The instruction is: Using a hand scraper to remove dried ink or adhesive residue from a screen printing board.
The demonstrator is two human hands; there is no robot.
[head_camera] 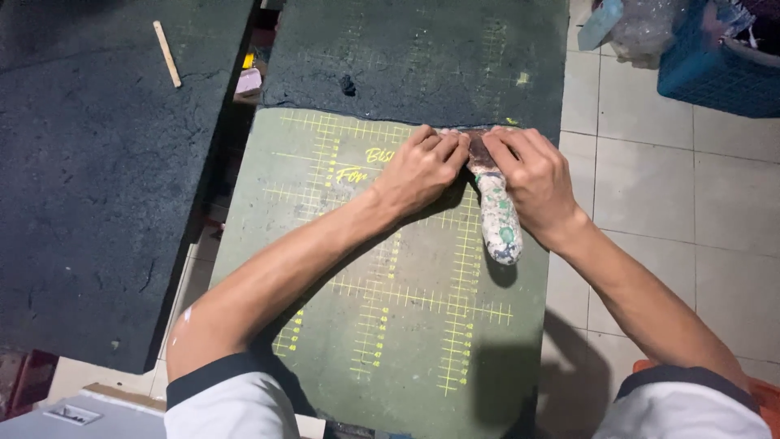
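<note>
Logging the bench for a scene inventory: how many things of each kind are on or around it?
Scraper with paint-spattered handle: 1
Green gridded cutting mat: 1
Dark coated boards: 2
Wooden stick: 1
Blue basket: 1
Total: 6

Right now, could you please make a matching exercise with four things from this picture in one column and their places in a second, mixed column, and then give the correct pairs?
Things:
1. paint-spattered scraper with a white handle
2. thin pale wooden stick
3. blue plastic basket
4. green cutting mat with yellow grid lines

Places:
A. on the tiled floor, upper right
B. under both forearms, in the middle
C. between the left hand and the right hand, pressed at its blade
D. on the dark rough board, upper left

Pairs: 1-C, 2-D, 3-A, 4-B
</note>
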